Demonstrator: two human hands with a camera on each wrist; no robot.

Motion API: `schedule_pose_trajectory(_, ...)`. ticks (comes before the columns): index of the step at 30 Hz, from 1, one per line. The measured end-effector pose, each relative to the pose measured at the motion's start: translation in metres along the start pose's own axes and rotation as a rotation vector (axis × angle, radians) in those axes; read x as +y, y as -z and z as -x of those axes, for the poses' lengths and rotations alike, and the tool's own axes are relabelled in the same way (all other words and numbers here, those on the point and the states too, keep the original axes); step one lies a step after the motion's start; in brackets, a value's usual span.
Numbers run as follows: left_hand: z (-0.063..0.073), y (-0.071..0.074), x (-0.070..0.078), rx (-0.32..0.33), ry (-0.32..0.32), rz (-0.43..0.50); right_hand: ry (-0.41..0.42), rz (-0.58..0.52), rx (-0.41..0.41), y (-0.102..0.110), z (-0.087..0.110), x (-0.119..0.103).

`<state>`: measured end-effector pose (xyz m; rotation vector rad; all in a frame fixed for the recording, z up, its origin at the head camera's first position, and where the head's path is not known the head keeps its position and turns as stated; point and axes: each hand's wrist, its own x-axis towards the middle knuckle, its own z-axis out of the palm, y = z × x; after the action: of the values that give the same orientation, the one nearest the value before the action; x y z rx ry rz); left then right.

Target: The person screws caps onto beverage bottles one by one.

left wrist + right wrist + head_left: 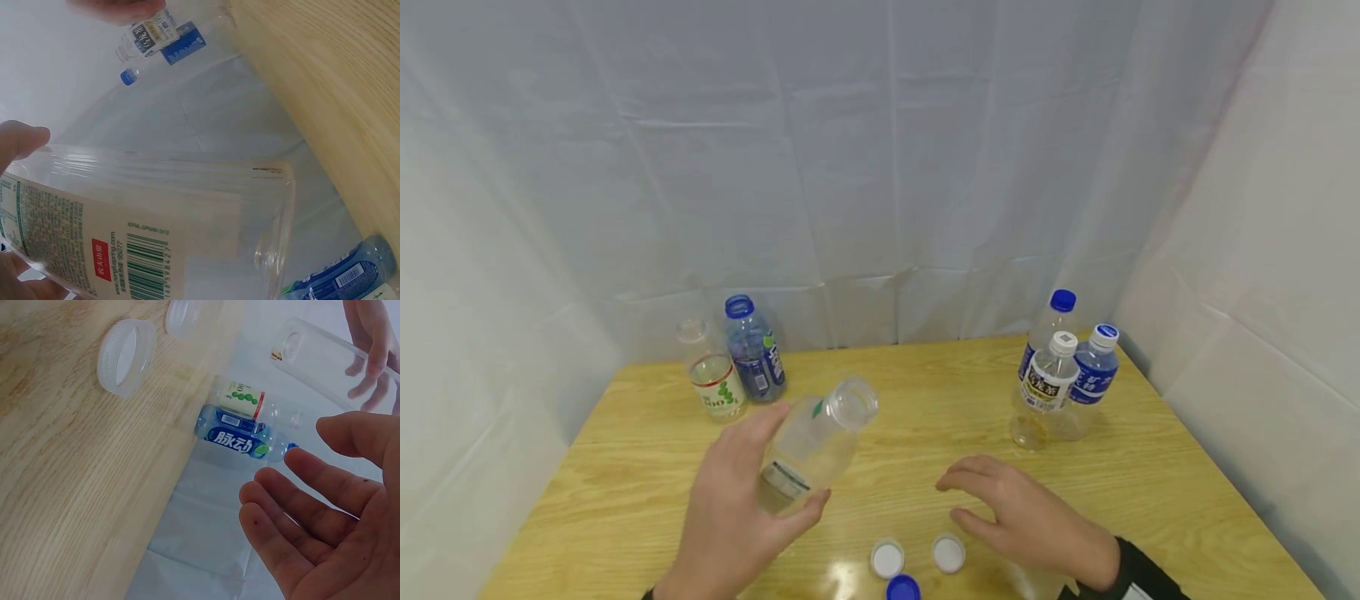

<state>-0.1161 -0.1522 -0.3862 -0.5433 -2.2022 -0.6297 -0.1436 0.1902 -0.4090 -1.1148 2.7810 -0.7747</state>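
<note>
My left hand (737,500) grips a clear, uncapped plastic bottle (812,454) round its body. The bottle tilts with its open mouth up and to the right in the head view. Its barcode label (147,262) faces the left wrist camera. My right hand (1018,517) hovers over the table with loosely bent fingers and holds nothing; the right wrist view shows its bare palm. Below it, two white caps (949,553) and a blue cap (903,588) lie on the table near the front edge.
At the back left stand an uncapped blue bottle (756,354) and a clear bottle with a green-and-white label (718,387), also uncapped. Three capped bottles (1049,382) cluster at the back right of the wooden table (917,433). White sheeting (850,167) hangs behind and at both sides.
</note>
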Motion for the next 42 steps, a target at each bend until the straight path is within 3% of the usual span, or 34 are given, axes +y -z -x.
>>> schedule_pose_trajectory(8, 0.003, -0.003, 0.001, 0.010, -0.042, -0.005, -0.066, -0.034, -0.123, -0.005, -0.001, 0.004)
schedule_pose_trajectory(19, 0.006, -0.006, 0.001, 0.001, -0.066, -0.017, 0.004, 0.144, -0.181, -0.027, -0.004, 0.012)
schedule_pose_trajectory(26, 0.006, -0.006, 0.002, -0.030, -0.045, -0.031, -0.009, 0.089, -0.305, -0.039, -0.005, 0.015)
schedule_pose_trajectory(35, 0.007, -0.006, 0.004, -0.043, -0.040, -0.040, 0.041, 0.113, -0.333, -0.047, -0.007, 0.019)
schedule_pose_trajectory(42, 0.006, -0.006, 0.005, -0.058, -0.038, -0.039, 0.007, 0.100, -0.343, -0.048, -0.008, 0.017)
